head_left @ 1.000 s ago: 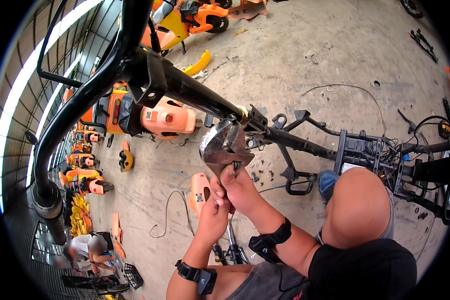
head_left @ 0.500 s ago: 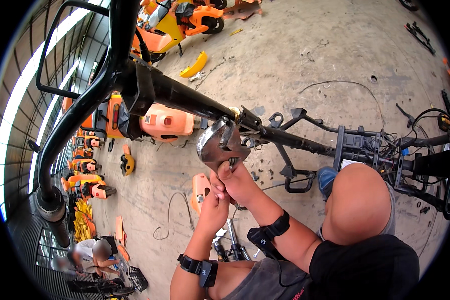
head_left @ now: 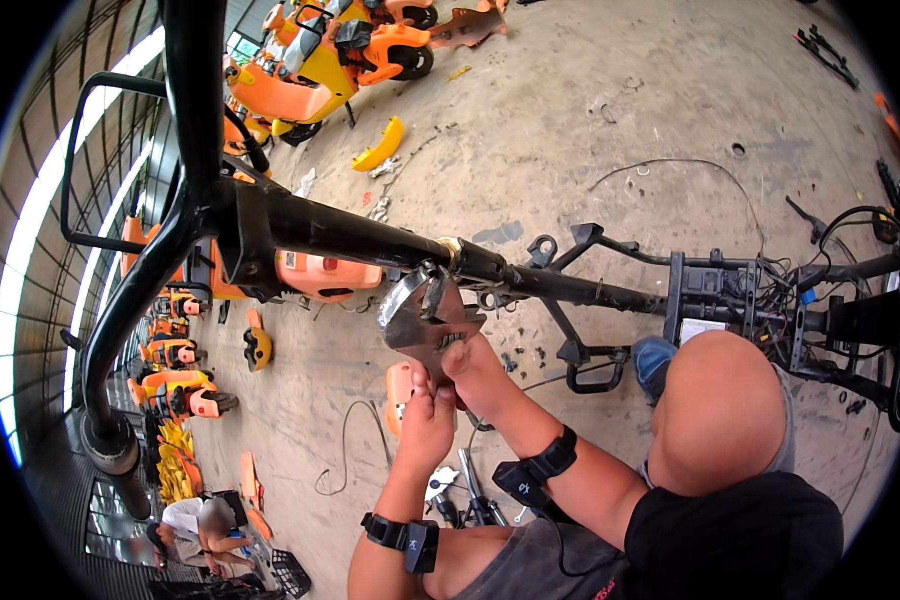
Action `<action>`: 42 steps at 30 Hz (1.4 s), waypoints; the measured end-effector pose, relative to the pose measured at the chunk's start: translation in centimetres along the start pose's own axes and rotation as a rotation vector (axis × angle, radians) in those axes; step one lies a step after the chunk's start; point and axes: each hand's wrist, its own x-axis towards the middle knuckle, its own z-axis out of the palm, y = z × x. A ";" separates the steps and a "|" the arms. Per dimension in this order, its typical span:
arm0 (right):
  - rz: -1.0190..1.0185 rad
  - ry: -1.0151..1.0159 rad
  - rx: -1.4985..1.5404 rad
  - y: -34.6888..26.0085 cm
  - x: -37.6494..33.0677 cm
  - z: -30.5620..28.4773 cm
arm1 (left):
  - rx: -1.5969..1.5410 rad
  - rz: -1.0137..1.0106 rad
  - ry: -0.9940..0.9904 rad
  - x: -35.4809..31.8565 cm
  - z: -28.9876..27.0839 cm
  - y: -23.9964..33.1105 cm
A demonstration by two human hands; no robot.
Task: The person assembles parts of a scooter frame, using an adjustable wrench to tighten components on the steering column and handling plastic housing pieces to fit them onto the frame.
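Observation:
Both hands are closed together on a large adjustable wrench (head_left: pixel 408 322), just below its broad silver head. My left hand (head_left: pixel 427 425) is the lower one, with its fingers wrapped around the handle. Up against the head is my right hand (head_left: pixel 480 378), its thumb beside the adjusting screw. The handle itself is mostly hidden by my hands. The wrench's jaws sit at the underside of a black steering tube (head_left: pixel 340 228), by a brass-coloured ring (head_left: pixel 453 250); whether they grip the ring I cannot tell. The tube joins a bare black scooter frame (head_left: pixel 610 290) on the right.
A black handlebar (head_left: pixel 135 300) curves down the left side. An orange body panel (head_left: pixel 400 395) and metal fork tubes (head_left: pixel 473 480) lie close to my hands. Several orange scooters (head_left: pixel 320 85) stand farther off. A person (head_left: pixel 205 535) works at the lower left.
The wrench and both hands have moved slightly left and down in the picture. The handlebar and steering tube appear shifted left and down too, with the view itself slightly shifted.

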 end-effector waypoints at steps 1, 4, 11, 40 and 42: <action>-0.037 0.058 0.059 0.0 -0.1 0.2 | -0.015 0.042 -0.015 0.0 -0.2 0.5; -0.055 0.121 0.062 0.3 -0.6 0.1 | -0.067 0.025 -0.056 0.0 -0.5 0.0; -0.134 0.137 0.024 0.3 -0.7 0.0 | -0.078 0.025 -0.071 -0.1 -0.5 0.0; -0.054 0.130 0.157 0.5 -0.7 0.0 | 0.063 -0.003 -0.037 -0.5 -1.7 -1.0; -0.009 0.129 0.164 -0.1 -1.1 0.3 | 0.063 -0.018 -0.036 -0.7 -1.9 -1.2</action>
